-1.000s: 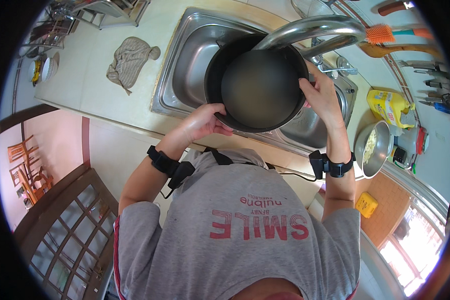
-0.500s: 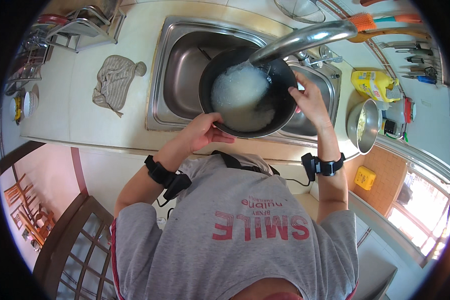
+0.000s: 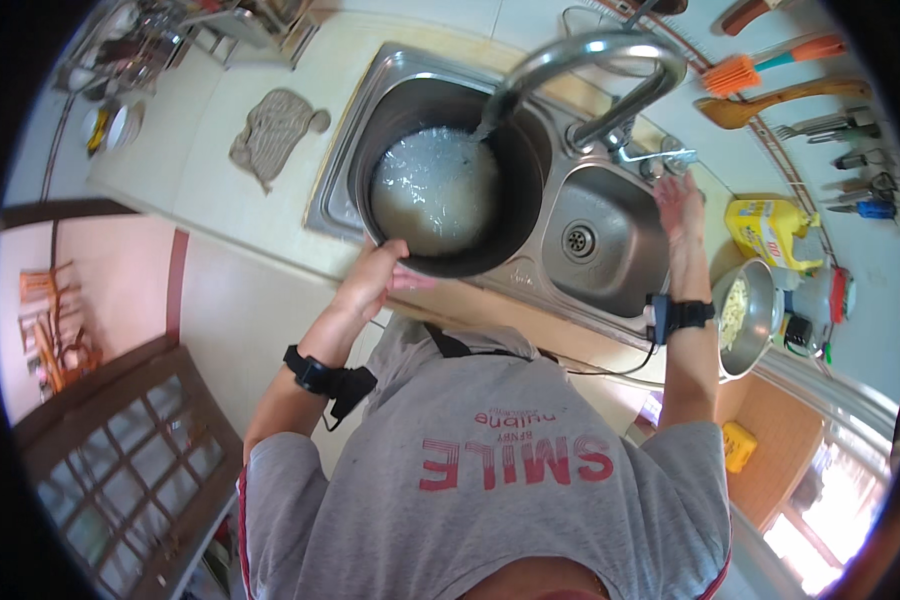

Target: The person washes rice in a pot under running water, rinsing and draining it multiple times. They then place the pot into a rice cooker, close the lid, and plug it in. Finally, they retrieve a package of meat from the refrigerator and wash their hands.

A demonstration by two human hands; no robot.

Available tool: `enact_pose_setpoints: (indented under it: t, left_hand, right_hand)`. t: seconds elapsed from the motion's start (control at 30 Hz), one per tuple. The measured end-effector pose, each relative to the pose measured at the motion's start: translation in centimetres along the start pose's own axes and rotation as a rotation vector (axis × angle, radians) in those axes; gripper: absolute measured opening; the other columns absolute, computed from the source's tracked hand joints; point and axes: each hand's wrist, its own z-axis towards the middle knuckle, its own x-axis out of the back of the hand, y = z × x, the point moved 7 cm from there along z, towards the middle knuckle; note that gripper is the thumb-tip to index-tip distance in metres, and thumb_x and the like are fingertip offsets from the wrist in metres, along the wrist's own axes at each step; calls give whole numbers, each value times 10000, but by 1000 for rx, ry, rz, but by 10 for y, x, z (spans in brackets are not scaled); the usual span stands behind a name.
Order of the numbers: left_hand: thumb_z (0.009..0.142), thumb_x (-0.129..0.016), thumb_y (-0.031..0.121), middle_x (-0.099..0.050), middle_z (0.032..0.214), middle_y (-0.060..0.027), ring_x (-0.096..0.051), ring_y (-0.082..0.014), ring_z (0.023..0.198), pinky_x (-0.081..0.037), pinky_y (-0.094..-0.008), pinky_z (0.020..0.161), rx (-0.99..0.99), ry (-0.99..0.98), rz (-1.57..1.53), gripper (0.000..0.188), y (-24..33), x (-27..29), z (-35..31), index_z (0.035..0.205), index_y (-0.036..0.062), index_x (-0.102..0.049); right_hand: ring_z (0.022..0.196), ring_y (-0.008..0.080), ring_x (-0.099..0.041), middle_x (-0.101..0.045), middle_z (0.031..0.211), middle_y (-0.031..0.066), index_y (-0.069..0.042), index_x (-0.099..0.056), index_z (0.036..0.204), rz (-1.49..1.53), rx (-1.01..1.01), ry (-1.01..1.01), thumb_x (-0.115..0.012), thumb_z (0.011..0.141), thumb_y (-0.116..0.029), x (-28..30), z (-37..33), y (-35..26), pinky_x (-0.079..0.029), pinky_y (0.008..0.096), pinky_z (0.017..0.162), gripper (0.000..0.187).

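In the head view, the left hand (image 3: 372, 275) has its grip clasped on the near left rim of a deep dark pot (image 3: 518, 195), thumb over the edge and fingers along the outside. The pot is at the left basin of a stainless-steel double sink (image 3: 555, 292), covering most of that basin; whether its base rests on the bottom cannot be told. Cloudy whitish water (image 3: 435, 185) fills its lower part, and the curved metal faucet (image 3: 590, 52) ends its spout above the pot's far side. The right hand (image 3: 680, 205) is well apart from the pot, its grip released, fingers extended just beside the faucet lever (image 3: 660, 155); whether they touch cannot be told. The right basin shows a round drain (image 3: 579, 240). To the right of the sink are a yellow container (image 3: 770, 230) and a steel bowl (image 3: 767, 325) with pale pieces (image 3: 734, 312) inside. A striped cloth (image 3: 275, 135) lies left of the sink on the pale tabletop (image 3: 185, 175). On the wall at right hang an orange-bristled brush (image 3: 733, 76) and a wooden spatula (image 3: 770, 102).
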Motion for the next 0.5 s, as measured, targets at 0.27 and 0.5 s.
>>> enact_pose_setpoints:
  t: [0.27,0.5]
  left_hand:
    - [954,-439,55,-662,1095,-215,-722,-323,865,-659,-428,754,-20,146,50,345,-22,-47,-63,1250,-121,-468]
    - [942,-421,59,-647,1103,-240,-732,-298,799,-663,-387,693,-34,139,219,480,-39,-86,-81,1395,-79,-346]
  right_hand:
    - [1335,208,-445,-522,1421,91,-5,-434,1458,-266,276,-669,-574,1009,-393,-96,-26,-31,-298,365,1129,609]
    - [1337,198,-482,-506,1460,112,-9,-445,1468,-405,517,-852,-519,1055,-282,-53,-152,-34,-359,342,1137,501]
